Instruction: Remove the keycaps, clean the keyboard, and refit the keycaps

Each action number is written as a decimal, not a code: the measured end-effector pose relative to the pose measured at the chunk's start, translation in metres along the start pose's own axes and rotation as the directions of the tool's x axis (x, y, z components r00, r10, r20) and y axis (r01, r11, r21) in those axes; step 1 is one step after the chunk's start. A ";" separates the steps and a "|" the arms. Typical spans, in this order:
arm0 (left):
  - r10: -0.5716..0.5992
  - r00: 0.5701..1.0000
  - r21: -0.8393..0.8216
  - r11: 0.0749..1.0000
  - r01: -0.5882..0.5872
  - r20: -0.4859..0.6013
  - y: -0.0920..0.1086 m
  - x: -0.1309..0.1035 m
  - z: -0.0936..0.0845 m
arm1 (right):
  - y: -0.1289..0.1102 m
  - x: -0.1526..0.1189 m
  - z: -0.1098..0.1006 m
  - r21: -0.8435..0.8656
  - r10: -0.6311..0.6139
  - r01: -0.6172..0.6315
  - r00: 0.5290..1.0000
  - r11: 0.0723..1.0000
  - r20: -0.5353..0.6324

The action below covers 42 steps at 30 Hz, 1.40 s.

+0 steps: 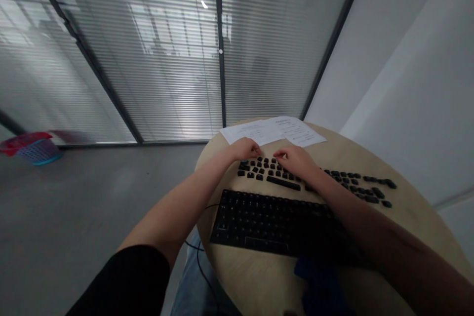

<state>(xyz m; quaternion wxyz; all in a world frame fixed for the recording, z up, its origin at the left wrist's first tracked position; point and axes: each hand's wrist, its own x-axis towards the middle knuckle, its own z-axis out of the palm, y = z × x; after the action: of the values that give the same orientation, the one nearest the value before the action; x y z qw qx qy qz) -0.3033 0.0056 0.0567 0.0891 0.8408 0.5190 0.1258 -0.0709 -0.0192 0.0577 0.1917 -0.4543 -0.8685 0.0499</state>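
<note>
Loose black keycaps [255,170] lie in rows on the round wooden table, with a long spacebar keycap [283,183] in the front row. My left hand [245,148] is at the far left edge of these rows, its fingers curled together and pointing down. Across a small gap, my right hand [295,160] reaches over the rows with thumb and forefinger in a pinch. Whatever either hand may hold is too small to make out. Nearer to me lies a black keyboard base [255,222], its right part in shadow and partly covered by my right forearm.
Printed paper sheets [274,130] lie at the table's [411,212] far edge. More keycaps spread to the right. A dark blue object [320,286] sits at the near edge, and a cable [202,269] hangs at the left. A basket [35,149] stands on the floor.
</note>
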 end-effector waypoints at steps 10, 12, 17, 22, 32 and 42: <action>0.112 0.981 0.015 0.993 -0.116 0.159 -0.011 0.031 0.017 | 0.022 0.049 0.038 -0.053 0.038 -0.029 0.984 0.998 0.176; 0.117 0.978 0.015 0.993 -0.121 0.172 -0.008 0.033 0.020 | 0.022 0.051 0.043 -0.075 0.035 -0.020 0.976 0.997 0.214; 0.083 0.987 0.007 0.996 -0.085 0.135 -0.002 0.034 0.015 | 0.027 0.055 0.051 -0.083 0.030 -0.011 0.974 0.996 0.223; 0.136 0.983 -0.139 0.978 -0.152 -0.122 0.013 -0.024 -0.029 | 0.014 0.041 0.029 -0.009 0.043 -0.042 0.995 0.999 0.093; 0.110 0.985 -0.324 0.935 -0.148 -0.131 0.058 -0.188 -0.008 | -0.093 -0.091 0.010 0.317 -0.228 0.174 0.963 0.932 0.141; 0.164 0.979 -0.164 0.970 -0.182 -0.118 0.058 -0.196 0.026 | -0.104 -0.104 0.034 0.078 -0.354 0.346 0.925 0.935 0.137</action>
<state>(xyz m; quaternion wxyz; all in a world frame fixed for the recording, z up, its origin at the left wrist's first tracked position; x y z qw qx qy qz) -0.3301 -0.1967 0.0245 0.1238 0.8641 0.4346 0.2216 -0.1101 -0.1606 0.0240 0.1441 -0.2817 -0.9459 0.0715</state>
